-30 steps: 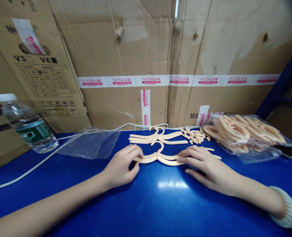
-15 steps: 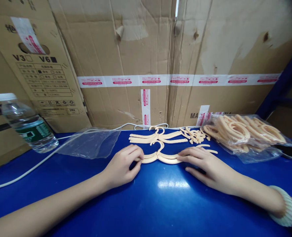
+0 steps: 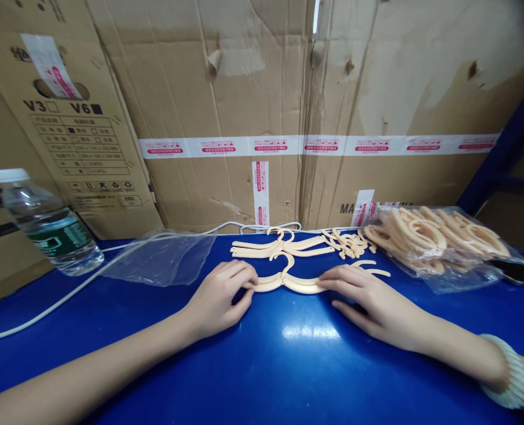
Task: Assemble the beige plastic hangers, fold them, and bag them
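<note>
A small stack of peach plastic hangers (image 3: 286, 281) lies flat on the blue table (image 3: 288, 366) between my hands. My left hand (image 3: 220, 298) has its fingers curled round the stack's left end, thumb underneath. My right hand (image 3: 368, 298) lies over the right end with its fingers stretched along the hangers and pressing on them. Behind this stack lies a second flat pile of hangers (image 3: 282, 245), and to its right a heap of small loose peach pieces (image 3: 350, 243).
A clear bag full of peach hangers (image 3: 439, 242) sits at the right. An empty clear bag (image 3: 164, 257) and a water bottle (image 3: 49, 221) lie at the left, with a white cable (image 3: 67, 292) running across. Cardboard boxes (image 3: 262, 112) wall off the back. A dark phone (image 3: 521, 271) lies at the far right.
Both hands have stayed on the ends of the hanger stack. The stack and my right fingers have shifted very slightly; a loose hanger now shows behind my right hand.
</note>
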Tool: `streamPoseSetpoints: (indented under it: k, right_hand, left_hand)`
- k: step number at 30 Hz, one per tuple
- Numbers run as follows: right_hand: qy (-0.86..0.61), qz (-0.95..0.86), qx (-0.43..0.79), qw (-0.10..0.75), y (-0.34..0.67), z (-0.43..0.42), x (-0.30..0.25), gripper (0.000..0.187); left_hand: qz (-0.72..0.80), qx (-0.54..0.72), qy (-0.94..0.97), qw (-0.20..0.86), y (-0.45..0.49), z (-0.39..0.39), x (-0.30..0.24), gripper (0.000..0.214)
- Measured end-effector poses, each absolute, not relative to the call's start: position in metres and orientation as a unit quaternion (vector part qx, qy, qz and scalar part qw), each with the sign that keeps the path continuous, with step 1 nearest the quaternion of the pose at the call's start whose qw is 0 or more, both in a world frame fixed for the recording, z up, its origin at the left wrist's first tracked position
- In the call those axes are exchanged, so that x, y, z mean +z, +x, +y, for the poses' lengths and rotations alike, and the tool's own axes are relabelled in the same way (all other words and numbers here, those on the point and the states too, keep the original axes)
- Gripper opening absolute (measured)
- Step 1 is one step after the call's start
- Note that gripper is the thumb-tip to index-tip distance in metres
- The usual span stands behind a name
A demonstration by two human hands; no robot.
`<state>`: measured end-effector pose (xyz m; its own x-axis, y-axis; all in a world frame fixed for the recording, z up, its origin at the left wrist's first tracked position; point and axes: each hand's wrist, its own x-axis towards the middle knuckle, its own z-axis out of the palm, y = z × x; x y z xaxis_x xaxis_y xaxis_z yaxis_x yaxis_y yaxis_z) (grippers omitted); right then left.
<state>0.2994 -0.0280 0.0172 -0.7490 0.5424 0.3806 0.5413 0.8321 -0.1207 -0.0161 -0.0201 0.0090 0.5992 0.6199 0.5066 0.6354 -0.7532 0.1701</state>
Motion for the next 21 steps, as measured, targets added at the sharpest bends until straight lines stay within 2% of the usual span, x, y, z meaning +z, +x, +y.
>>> streamPoseSetpoints:
  k: [7,14,21]
  right_hand:
    - [-0.307,-0.931,-0.001,0.199,0.300,-0.029,0.015,0.039]
    - [-0.248,-0.953,0.013,0.176,0.291,-0.042,0.022,0.029]
    - [-0.227,-0.961,0.036,0.154,0.287,-0.048,0.025,0.030]
  left_hand:
    - [-0.357,-0.282,-0.891,0.007,-0.015,-0.022,0.011,0.015]
    - [-0.347,-0.300,-0.889,0.008,-0.016,-0.022,0.012,0.015]
    - [-0.340,-0.300,-0.891,0.011,-0.015,-0.023,0.012,0.012]
